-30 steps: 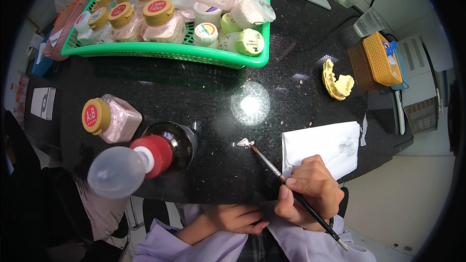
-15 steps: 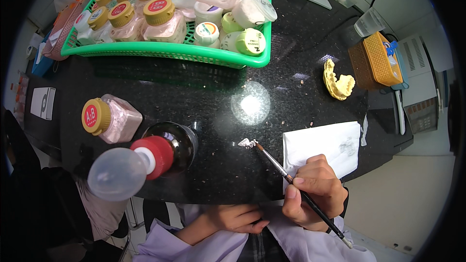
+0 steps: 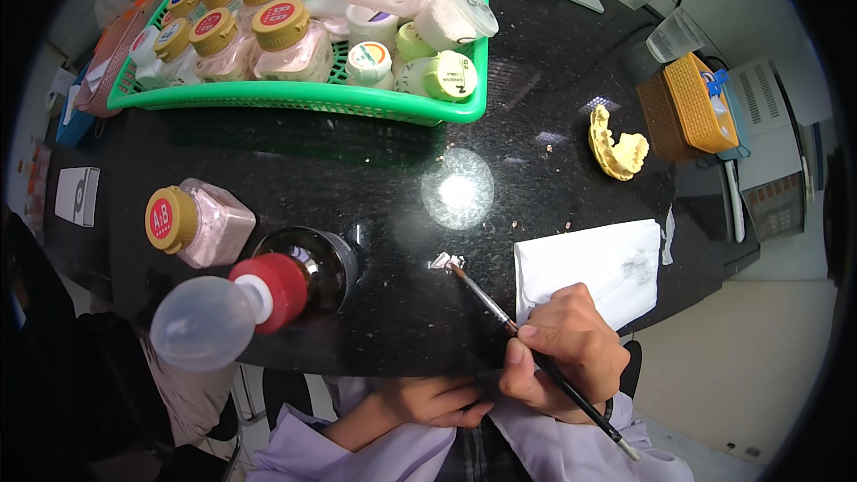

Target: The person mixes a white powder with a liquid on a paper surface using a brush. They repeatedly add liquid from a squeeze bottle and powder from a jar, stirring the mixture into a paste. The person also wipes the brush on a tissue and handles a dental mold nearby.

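Observation:
In my right hand (image 3: 571, 353) a thin paintbrush (image 3: 562, 379) with a dark handle is pinched between thumb and fingers. Its brown bristle tip touches a small clump of whitish material (image 3: 444, 261) on the black tabletop (image 3: 402, 321). Just beyond that hand lies a folded white paper (image 3: 589, 259) with a grey smudge. My left hand (image 3: 437, 400) rests in my lap below the table edge, empty, fingers loosely laid out. Left of the clump stands a dark bottle (image 3: 332, 268) with a red collar and a translucent bulb top (image 3: 203, 323).
A gold-lidded jar of pink powder (image 3: 214, 223) stands behind the bottle. Across the far left, a green basket (image 3: 303, 98) holds several jars and tubs. Toward the right are a yellow dental cast (image 3: 618, 147) and an orange woven basket (image 3: 701, 107).
The brush tip has moved slightly left, further into the whitish clump, and my right hand went with it. The whole view has shifted a little. My left hand stays put.

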Tool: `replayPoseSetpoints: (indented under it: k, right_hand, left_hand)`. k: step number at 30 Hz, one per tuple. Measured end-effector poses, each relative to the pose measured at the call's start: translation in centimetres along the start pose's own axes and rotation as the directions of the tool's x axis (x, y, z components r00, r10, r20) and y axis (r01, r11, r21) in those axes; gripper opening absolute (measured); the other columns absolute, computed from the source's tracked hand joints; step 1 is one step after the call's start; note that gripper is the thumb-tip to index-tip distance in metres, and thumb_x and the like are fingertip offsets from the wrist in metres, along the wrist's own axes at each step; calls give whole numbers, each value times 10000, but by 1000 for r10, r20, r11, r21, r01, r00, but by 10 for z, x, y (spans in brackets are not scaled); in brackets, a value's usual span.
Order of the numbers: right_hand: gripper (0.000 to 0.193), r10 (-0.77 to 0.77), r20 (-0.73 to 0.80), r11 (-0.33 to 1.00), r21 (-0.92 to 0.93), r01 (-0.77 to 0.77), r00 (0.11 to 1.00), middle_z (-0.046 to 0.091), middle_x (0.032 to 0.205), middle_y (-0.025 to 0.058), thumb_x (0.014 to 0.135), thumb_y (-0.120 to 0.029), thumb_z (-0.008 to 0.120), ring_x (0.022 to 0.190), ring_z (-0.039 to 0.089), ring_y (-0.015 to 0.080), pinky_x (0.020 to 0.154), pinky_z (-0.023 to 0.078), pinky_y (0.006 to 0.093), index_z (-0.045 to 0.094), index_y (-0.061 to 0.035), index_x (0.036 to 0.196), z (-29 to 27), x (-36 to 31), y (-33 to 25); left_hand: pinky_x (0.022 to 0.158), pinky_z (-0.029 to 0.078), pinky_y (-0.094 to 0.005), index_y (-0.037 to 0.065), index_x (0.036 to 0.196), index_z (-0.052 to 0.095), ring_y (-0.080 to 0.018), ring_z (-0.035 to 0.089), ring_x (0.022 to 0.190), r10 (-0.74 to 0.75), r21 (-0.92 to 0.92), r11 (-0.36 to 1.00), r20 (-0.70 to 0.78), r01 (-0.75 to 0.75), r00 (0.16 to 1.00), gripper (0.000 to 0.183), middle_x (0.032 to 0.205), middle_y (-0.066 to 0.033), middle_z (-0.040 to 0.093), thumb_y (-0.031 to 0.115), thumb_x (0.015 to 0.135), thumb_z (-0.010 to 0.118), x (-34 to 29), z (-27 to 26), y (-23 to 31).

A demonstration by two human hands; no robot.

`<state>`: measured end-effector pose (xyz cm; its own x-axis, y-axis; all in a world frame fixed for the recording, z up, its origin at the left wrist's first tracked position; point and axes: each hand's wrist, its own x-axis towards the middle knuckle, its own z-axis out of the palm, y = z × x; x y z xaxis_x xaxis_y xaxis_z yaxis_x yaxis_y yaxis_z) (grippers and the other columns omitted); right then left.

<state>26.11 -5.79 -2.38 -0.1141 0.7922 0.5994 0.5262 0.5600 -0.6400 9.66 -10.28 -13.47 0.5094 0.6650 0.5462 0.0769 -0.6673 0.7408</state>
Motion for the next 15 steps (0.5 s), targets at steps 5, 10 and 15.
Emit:
replayPoseSetpoints:
  k: [5,10,15]
  right_hand:
    - [168,12,-25,1000,5,-12,1000,573,603,51,690,37,723,515,558,173,526,403,294,606,-6,804,-3,-2,0]
    - [175,10,-69,999,41,-7,998,587,611,54,715,26,724,512,555,170,533,401,293,588,-9,819,-3,-4,2]
    - [183,19,7,1000,3,-19,1000,570,624,60,735,29,669,526,513,158,558,379,315,546,2,868,-3,-2,3]
  left_hand:
    - [904,527,-419,16,859,733,-282,695,922,-22,-54,998,23,23,1000,208,916,-110,709,213,834,670,-6,2,-2]
    - [913,522,-422,13,869,737,-288,693,940,-37,-80,996,36,40,999,213,958,-128,709,209,850,656,-11,5,-3]
    - [917,519,-416,15,870,737,-283,694,942,-46,-36,998,44,48,998,213,953,-125,710,211,846,657,-7,2,-1]
